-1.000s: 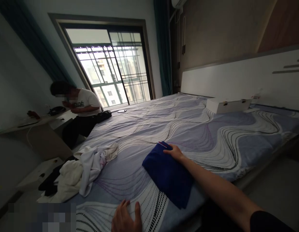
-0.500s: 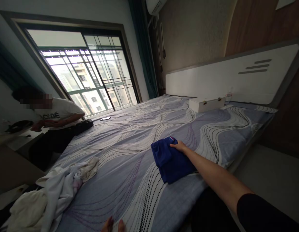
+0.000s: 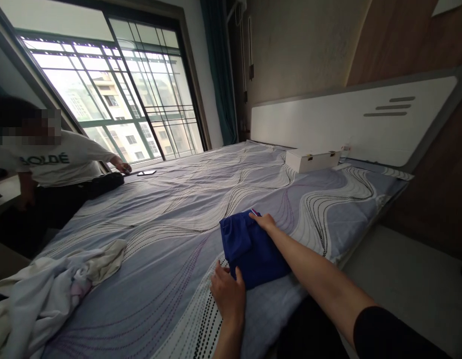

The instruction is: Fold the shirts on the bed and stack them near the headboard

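A folded dark-blue garment (image 3: 258, 254) lies on the bedspread in front of me, with a small red and white stripe at its far edge. My right hand (image 3: 263, 221) grips that far edge beside the stripe, thumb on top of the cloth. At the near left corner of the garment is my left hand (image 3: 228, 289), its thumb and fingers apart. Its fingertips are at the cloth's edge; whether they press on it I cannot tell.
The bed has a patterned bedspread (image 3: 171, 279). Rumpled light clothes (image 3: 47, 294) lie at the left. Near the headboard (image 3: 328, 119) stand a white box (image 3: 313, 160) and a bottle (image 3: 345, 149). A person (image 3: 62, 159) sits at the left, one hand near a phone (image 3: 146, 173).
My left hand has come up from the bottom edge to the garment's near corner. My right hand stays on the far edge. The other person has reached an arm toward the phone.
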`<state>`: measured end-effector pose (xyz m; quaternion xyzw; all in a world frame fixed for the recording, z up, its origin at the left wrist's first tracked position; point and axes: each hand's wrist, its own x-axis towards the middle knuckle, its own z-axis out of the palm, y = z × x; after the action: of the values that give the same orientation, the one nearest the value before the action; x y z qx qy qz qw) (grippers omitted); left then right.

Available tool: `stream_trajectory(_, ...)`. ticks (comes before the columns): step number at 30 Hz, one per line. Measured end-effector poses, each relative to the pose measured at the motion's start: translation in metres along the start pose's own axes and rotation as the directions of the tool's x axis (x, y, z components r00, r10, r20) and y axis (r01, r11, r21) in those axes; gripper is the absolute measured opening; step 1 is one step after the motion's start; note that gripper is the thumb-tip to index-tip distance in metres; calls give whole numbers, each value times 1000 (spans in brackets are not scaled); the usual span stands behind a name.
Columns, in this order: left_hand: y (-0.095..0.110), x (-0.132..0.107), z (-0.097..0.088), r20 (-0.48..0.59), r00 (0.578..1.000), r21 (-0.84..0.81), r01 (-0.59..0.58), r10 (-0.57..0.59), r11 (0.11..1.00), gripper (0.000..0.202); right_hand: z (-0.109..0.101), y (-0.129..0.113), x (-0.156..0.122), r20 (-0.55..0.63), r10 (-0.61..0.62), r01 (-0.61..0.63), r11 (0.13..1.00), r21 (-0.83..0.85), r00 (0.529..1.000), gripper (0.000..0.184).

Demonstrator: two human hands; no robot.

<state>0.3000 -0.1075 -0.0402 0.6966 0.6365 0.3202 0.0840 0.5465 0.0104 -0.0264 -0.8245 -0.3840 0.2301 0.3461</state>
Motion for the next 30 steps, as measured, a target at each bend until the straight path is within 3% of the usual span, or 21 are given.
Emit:
stream_trajectory(3, -3, 0, 3, 90, 996, -87, -10, 18, 996, 49, 10, -1, 13, 16, -20, 20, 1000, -8, 1000, 51)
stream_trajectory(6, 9, 1, 9, 183, 983, -187, 47, -12, 981, 48, 11, 4, 21, 6, -87, 87, 996, -6, 996, 35)
stream_trajectory(8, 28, 0, 17, 240, 969, -300, 128, -55, 945, 48, -3, 10, 31, -26, -128, 127, 992, -25, 991, 34)
stream_trajectory(12, 73, -4, 38, 360, 931, -499, 245, -58, 831, 48, -52, 19, 63, -73, -212, 203, 972, -115, 975, 37)
stream_trajectory(15, 92, -10, 54, 346, 938, -498, 180, 4, 848, 48, -75, 24, 75, -95, -220, 197, 958, -207, 971, 50)
stream_trajectory(17, 95, -13, 62, 211, 976, -427, 48, 48, 903, 47, -70, 28, 70, -122, -248, 203, 932, -300, 961, 65)
stream_trajectory(19, 93, -17, 68, 94, 989, -329, -76, 113, 941, 48, -50, 33, 56, -83, -371, 299, 844, -445, 925, 70)
stream_trajectory(22, 90, -20, 74, 125, 958, -245, -223, 258, 944, 54, -18, 37, 33, 53, -478, 407, 678, -612, 877, 62)
stream_trajectory(24, 89, -21, 75, 172, 930, -225, -285, 326, 932, 55, -7, 33, 24, 66, -427, 366, 672, -643, 902, 60)
stream_trajectory(27, 90, -21, 76, 167, 926, -226, -298, 338, 928, 56, -7, 23, 17, 88, -327, 305, 707, -639, 941, 63)
stream_trajectory(30, 89, -22, 78, 148, 933, -257, -285, 328, 924, 53, -8, 17, 6, 118, -361, 355, 710, -608, 925, 79)
